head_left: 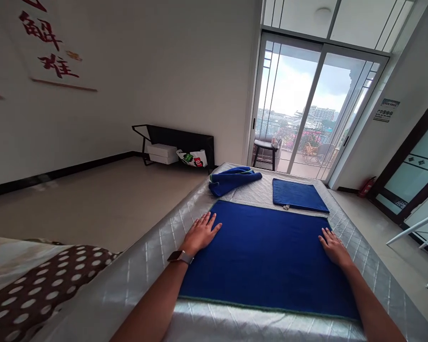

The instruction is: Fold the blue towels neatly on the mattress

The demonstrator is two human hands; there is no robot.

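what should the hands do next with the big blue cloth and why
Perhaps the left hand and right hand should pinch the spread blue cloth at its side edges and begin a fold: it lies flat, both hands are at those edges, and a neat, smaller blue cloth lies beyond.

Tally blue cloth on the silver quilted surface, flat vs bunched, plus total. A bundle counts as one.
Flat: 2, the large cloth and the smaller cloth beyond
Bunched: 1, the bundle at far left
Total: 3
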